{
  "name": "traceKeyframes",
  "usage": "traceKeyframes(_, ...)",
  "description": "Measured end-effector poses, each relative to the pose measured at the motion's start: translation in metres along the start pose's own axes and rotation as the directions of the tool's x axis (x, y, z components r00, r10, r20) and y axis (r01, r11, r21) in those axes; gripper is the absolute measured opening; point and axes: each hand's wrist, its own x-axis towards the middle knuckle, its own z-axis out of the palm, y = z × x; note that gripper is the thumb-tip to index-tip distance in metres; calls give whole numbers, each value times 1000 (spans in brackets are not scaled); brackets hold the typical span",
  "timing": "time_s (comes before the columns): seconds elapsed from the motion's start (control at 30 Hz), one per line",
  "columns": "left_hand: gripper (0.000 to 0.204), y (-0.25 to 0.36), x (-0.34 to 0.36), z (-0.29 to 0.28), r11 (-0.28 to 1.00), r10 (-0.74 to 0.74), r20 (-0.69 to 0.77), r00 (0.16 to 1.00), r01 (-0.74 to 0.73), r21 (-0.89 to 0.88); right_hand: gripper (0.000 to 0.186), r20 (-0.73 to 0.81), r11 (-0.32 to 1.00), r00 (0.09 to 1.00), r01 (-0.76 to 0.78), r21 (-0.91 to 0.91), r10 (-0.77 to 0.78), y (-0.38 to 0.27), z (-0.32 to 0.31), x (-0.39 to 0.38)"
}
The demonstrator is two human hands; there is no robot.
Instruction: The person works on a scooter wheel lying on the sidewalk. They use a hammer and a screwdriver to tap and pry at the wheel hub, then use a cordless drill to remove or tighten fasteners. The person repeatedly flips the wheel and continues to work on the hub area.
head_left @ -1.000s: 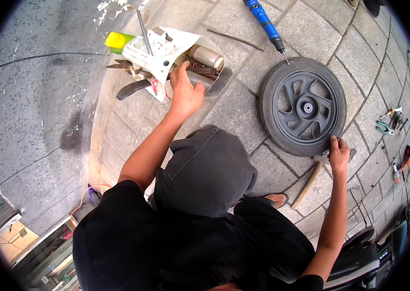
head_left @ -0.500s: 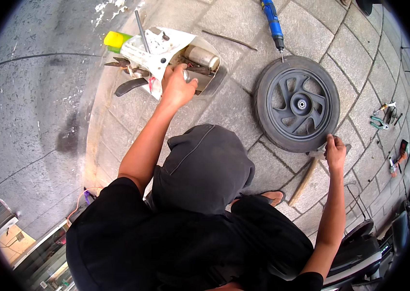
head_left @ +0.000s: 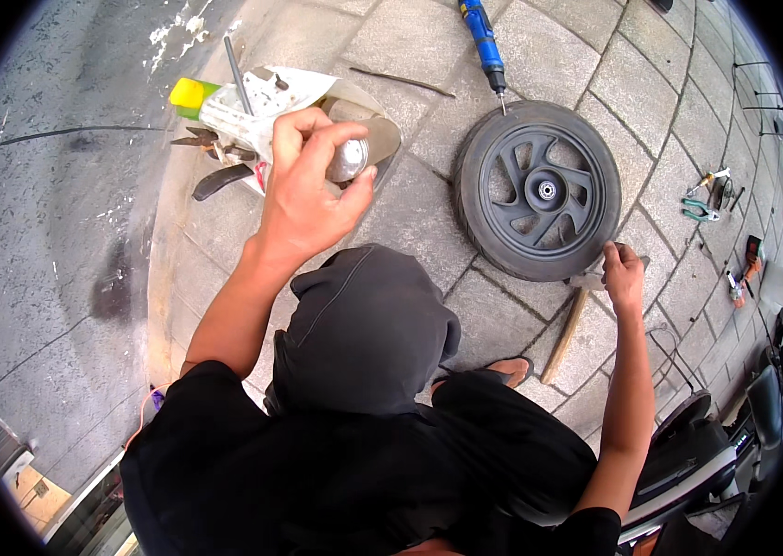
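Observation:
My left hand (head_left: 303, 190) is raised above the paving, fingers closed around a small round silver metal piece (head_left: 347, 159). Behind it lies a white plastic panel (head_left: 266, 97) piled with hand tools and a yellow-capped can (head_left: 189, 93). My right hand (head_left: 623, 273) grips the head end of a wooden-handled hammer (head_left: 566, 335) that rests on the paving stones. The hammer touches the near edge of a black scooter wheel (head_left: 540, 190) lying flat. My hooded head and black-clad shoulders fill the lower middle of the view.
A blue-handled screwdriver (head_left: 482, 32) lies beyond the wheel, its tip at the tyre. Pliers and small tools (head_left: 702, 206) are scattered at the right. Part of a scooter (head_left: 716, 454) stands at the lower right. A kerb and asphalt road (head_left: 67, 241) run along the left.
My left hand has risen from the tool pile with the silver round piece in its fingers. My right hand stays on the hammer by the wheel.

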Motion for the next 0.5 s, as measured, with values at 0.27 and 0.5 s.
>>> traceKeyframes(0.27,45,4,72,87,971,221,137,966,-205,-121,34,-11,999,1000,27,-36,-27,-9,-3,-2)
traceKeyframes(0.5,45,-42,66,171,958,106,271,957,-171,231,34,-34,999,999,22,-30,-23,5,-17,-10)
